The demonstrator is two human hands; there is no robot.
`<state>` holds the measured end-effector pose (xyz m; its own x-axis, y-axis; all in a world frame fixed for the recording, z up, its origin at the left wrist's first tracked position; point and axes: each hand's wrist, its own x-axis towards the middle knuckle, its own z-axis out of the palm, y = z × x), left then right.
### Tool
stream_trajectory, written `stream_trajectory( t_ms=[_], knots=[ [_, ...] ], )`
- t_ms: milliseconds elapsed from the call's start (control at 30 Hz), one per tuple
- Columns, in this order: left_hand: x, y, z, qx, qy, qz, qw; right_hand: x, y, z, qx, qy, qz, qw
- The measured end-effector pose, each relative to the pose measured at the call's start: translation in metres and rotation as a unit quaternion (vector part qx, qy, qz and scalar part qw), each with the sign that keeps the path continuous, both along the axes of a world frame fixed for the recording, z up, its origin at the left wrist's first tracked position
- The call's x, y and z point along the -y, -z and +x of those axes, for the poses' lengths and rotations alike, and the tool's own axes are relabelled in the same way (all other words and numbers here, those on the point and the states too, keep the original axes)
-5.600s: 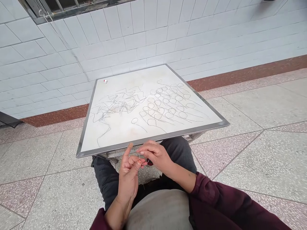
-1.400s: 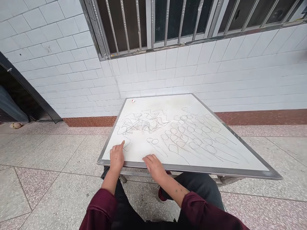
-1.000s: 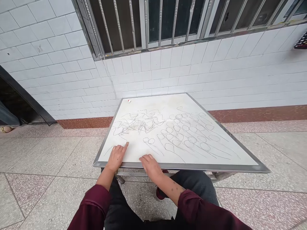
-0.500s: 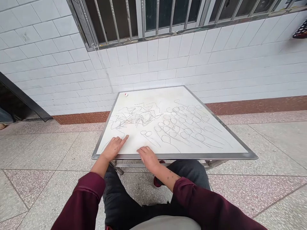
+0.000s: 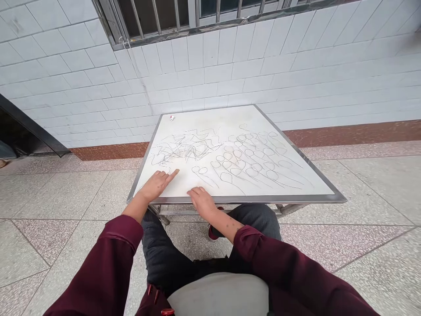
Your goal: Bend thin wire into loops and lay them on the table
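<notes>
A white tabletop [image 5: 204, 119] with a grey metal rim carries many thin dark lines. On its left side they form a zigzag tangle [image 5: 187, 151], and to the right they make rounded loops with long tails [image 5: 253, 169]. My left hand [image 5: 154, 186] rests over the near left corner area, holding nothing, one digit stretched out towards the right and the other fingers partly curled. At the near edge, my right hand [image 5: 201, 201] lies with its fingers together and extended over the rim, also without anything in it.
A small white and red object [image 5: 172, 118] lies at the table's far left corner. Behind stands a white tiled wall [image 5: 217, 79] with a barred window [image 5: 177, 17]. A dark doorway [image 5: 19, 136] is at the left. My legs are under the near edge.
The view has tilted downward, so the table and wall sit higher in it. My left hand has shifted slightly forward and right; my right hand stays at the near edge.
</notes>
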<state>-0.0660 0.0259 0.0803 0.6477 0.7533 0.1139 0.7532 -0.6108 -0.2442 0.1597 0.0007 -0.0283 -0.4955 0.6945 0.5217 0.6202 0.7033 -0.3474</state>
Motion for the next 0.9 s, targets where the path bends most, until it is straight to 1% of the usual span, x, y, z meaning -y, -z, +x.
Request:
stream_trajectory(
  t_ms=[67,167,233,267,300,333,367,400,467,500,533,567,633,700,733,800,833,867,900],
  knots=[
    [0.000,-0.009,-0.003,0.020,-0.023,0.028,0.999,0.000,0.001,0.000,-0.006,0.000,-0.003,1.000],
    [0.001,-0.027,-0.008,0.059,-0.068,0.070,0.993,0.000,0.002,0.000,-0.018,-0.003,-0.010,1.000],
    [0.005,-0.042,-0.006,0.111,-0.099,0.096,0.984,-0.002,0.002,-0.001,-0.027,-0.007,-0.015,0.999],
    [0.009,-0.049,-0.003,0.155,-0.114,0.107,0.975,-0.002,0.001,-0.001,-0.033,-0.009,-0.018,0.999],
    [0.013,-0.055,0.003,0.241,-0.130,0.106,0.956,-0.001,0.000,-0.001,-0.038,-0.012,-0.021,0.999],
    [0.019,-0.061,0.009,0.337,-0.144,0.096,0.925,0.001,-0.002,0.000,-0.044,-0.016,-0.023,0.999],
    [0.025,-0.064,0.018,0.425,-0.149,0.072,0.890,0.004,-0.004,0.000,-0.049,-0.021,-0.024,0.998],
    [0.033,-0.065,0.027,0.493,-0.142,0.023,0.858,0.008,-0.007,0.002,-0.053,-0.023,-0.023,0.998],
    [0.049,-0.058,0.046,0.584,-0.138,-0.065,0.797,0.021,-0.015,0.005,-0.079,-0.022,-0.027,0.996],
    [0.058,-0.050,0.055,0.610,-0.141,-0.103,0.773,0.029,-0.019,0.007,-0.106,-0.013,-0.033,0.994],
    [0.066,-0.041,0.064,0.630,-0.145,-0.133,0.752,0.036,-0.023,0.009,-0.161,-0.008,-0.050,0.986],
    [0.074,-0.030,0.072,0.642,-0.152,-0.157,0.735,0.043,-0.028,0.011,-0.214,-0.006,-0.069,0.974],
    [0.087,-0.008,0.085,0.651,-0.160,-0.190,0.717,0.052,-0.035,0.015,-0.284,-0.016,-0.098,0.954],
    [0.096,0.009,0.094,0.649,-0.154,-0.216,0.713,0.055,-0.039,0.018,-0.292,-0.037,-0.111,0.949],
    [0.099,0.015,0.098,0.649,-0.150,-0.223,0.712,0.055,-0.039,0.019,-0.284,-0.046,-0.114,0.951],
    [0.103,0.021,0.101,0.642,-0.148,-0.230,0.716,0.053,-0.038,0.018,-0.270,-0.056,-0.126,0.953],
    [0.104,0.022,0.102,0.634,-0.152,-0.229,0.723,0.052,-0.036,0.017,-0.272,-0.059,-0.140,0.950],
    [0.105,0.023,0.101,0.618,-0.158,-0.225,0.737,0.052,-0.034,0.015,-0.281,-0.063,-0.165,0.943],
    [0.107,0.023,0.100,0.594,-0.167,-0.216,0.756,0.052,-0.032,0.013,-0.298,-0.071,-0.198,0.931]
  ],
)
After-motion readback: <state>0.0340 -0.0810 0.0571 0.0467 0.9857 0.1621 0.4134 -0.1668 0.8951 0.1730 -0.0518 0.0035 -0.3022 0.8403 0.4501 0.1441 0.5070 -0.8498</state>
